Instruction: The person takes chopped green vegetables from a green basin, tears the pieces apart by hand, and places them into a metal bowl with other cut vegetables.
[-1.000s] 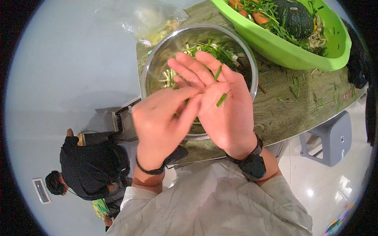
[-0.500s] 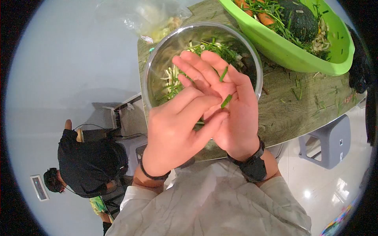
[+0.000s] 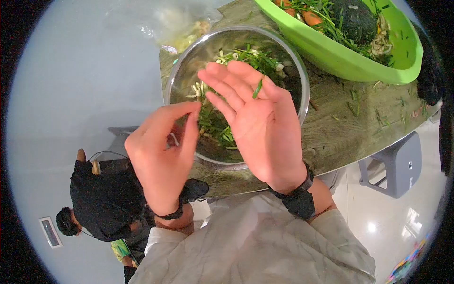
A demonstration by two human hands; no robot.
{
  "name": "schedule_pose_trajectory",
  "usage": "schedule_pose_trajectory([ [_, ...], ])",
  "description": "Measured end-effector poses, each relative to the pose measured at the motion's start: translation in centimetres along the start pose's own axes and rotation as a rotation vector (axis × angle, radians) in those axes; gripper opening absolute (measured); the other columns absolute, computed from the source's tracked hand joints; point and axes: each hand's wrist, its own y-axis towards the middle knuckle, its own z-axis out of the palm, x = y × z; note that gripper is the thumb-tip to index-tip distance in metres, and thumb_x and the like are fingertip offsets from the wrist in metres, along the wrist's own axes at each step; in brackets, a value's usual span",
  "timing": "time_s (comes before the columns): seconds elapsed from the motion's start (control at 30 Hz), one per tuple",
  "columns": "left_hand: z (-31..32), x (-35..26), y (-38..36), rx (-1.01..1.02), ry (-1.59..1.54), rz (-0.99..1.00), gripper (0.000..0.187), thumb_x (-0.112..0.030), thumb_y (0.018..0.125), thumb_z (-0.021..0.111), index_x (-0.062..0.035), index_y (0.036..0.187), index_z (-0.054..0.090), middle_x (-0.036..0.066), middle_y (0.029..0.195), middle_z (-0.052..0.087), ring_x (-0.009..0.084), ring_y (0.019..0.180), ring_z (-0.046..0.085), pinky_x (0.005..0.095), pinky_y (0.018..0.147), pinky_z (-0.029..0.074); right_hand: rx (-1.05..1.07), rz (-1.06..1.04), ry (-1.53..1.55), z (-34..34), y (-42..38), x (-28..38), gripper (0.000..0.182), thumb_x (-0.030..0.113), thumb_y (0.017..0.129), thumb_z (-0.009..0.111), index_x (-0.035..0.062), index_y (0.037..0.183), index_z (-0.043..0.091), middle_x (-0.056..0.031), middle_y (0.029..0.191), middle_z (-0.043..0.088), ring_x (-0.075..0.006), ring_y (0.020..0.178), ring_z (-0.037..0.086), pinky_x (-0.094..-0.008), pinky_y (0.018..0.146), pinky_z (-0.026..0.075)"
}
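Note:
My left hand [image 3: 165, 151] is closed in a pinch over the left side of the metal bowl [image 3: 305, 102]; anything between its fingertips is too small to make out. My right hand [image 3: 260, 123] is palm up above the bowl, its fingers stretched out. A short green piece [image 3: 257, 89] lies against those fingers near the thumb. Inside the bowl are cut green stalks [image 3: 257, 59] and pale strips [image 3: 196, 90], partly hidden by my hands.
At the upper right, a green basin [image 3: 331, 64] holds orange pieces, greens and a dark green vegetable [image 3: 357, 23]. A plastic bag [image 3: 184, 31] lies behind the bowl. Scraps dot the table [image 3: 331, 137]. A grey stool [image 3: 399, 165] and a person in black [image 3: 106, 196] are beyond.
My left hand has moved left, off my right palm. One of the two green pieces is gone from that palm. My right hand has shifted slightly left.

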Motion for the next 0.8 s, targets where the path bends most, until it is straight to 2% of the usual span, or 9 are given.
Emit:
schedule_pose_trajectory([
  [0.17,1.9,-1.5,0.0,-0.023,-0.29,-0.007,0.016,-0.003,0.082,0.079,-0.0028,0.097,0.075,0.005,0.08,0.074,0.0069,0.054,0.055,0.0227,0.048,0.042,-0.05,0.02,-0.066,0.4,0.0,0.0,0.05,0.035,0.104,0.039,-0.001,0.136,0.052,-0.0179,0.142,0.055,-0.0277,0.135,0.049,-0.0414,0.117,0.032],
  [0.2,2.1,-2.0,0.0,0.015,-0.336,-0.063,0.015,-0.004,0.085,0.076,-0.0003,0.099,0.075,0.001,0.083,0.074,0.0028,0.063,0.058,0.0187,0.055,0.042,-0.056,0.03,-0.079,0.5,-0.1,0.1,0.049,0.035,0.105,0.039,-0.0012,0.136,0.052,-0.0171,0.142,0.056,-0.0267,0.134,0.05,-0.0409,0.116,0.034],
  [0.27,2.7,-2.2,0.2,0.02,-0.37,-0.037,0.015,-0.004,0.085,0.076,-0.0001,0.1,0.075,0.002,0.084,0.074,0.0026,0.063,0.058,0.0185,0.055,0.042,-0.067,0.064,-0.088,0.7,-0.3,0.3,0.049,0.034,0.107,0.038,-0.0018,0.136,0.054,-0.016,0.142,0.056,-0.0236,0.129,0.053,-0.0385,0.111,0.04],
  [0.37,3.4,-2.1,0.5,0.025,-0.373,-0.003,0.012,-0.003,0.086,0.076,0.0012,0.097,0.073,0.002,0.084,0.073,0.0031,0.064,0.058,0.0192,0.057,0.045,-0.011,0.052,-0.201,0.2,-0.4,0.1,0.055,0.041,0.105,0.037,-0.0001,0.14,0.05,-0.0157,0.146,0.052,-0.0302,0.135,0.05,-0.043,0.116,0.036],
  [0.43,3.2,-2.0,0.6,0.061,-0.383,-0.027,0.01,-0.003,0.088,0.074,0.0018,0.097,0.072,0.002,0.082,0.072,0.0034,0.065,0.059,0.0192,0.058,0.045,0.022,0.045,-0.23,0.0,-0.5,0.0,0.056,0.041,0.105,0.037,-0.0003,0.14,0.05,-0.0161,0.146,0.053,-0.03,0.135,0.05,-0.0431,0.116,0.036],
  [0.53,3.7,-0.5,0.5,0.064,-0.656,-0.116,0.008,-0.002,0.089,0.073,0.0005,0.096,0.071,0.002,0.081,0.072,0.0024,0.062,0.058,0.0198,0.054,0.044,0.03,-0.012,-0.171,-0.1,-0.5,-0.1,0.051,0.034,0.105,0.04,-0.0026,0.138,0.053,-0.0166,0.141,0.056,-0.0265,0.129,0.053,-0.0407,0.114,0.036],
  [0.63,2.6,-1.0,0.9,0.118,-0.791,-0.303,0.005,-0.002,0.092,0.069,0.0017,0.096,0.069,0.0,0.081,0.071,0.003,0.069,0.061,0.0191,0.061,0.046,0.013,-0.057,-0.127,0.0,-0.4,-0.5,0.047,0.03,0.104,0.043,-0.0033,0.136,0.054,-0.0172,0.138,0.059,-0.0257,0.127,0.054,-0.04,0.114,0.034],
  [0.77,1.5,0.5,0.7,0.067,-0.69,-0.307,0.004,-0.002,0.094,0.067,0.0016,0.095,0.067,-0.003,0.078,0.066,0.0041,0.071,0.061,0.0182,0.063,0.046,0.01,-0.14,-0.18,-0.5,-0.2,-0.9,0.049,0.038,0.103,0.045,0.0012,0.134,0.053,-0.0193,0.14,0.056,-0.0321,0.134,0.051,-0.045,0.117,0.031],
  [0.8,1.4,1.3,0.7,0.052,-0.602,-0.283,0.005,-0.003,0.093,0.068,0.001,0.093,0.067,-0.003,0.076,0.065,0.0037,0.07,0.06,0.0188,0.062,0.045,0.024,-0.219,-0.196,-1.0,-0.3,-1.1,0.041,0.033,0.104,0.045,0.0022,0.129,0.054,-0.0188,0.134,0.059,-0.0329,0.132,0.053,-0.0455,0.116,0.033],
])
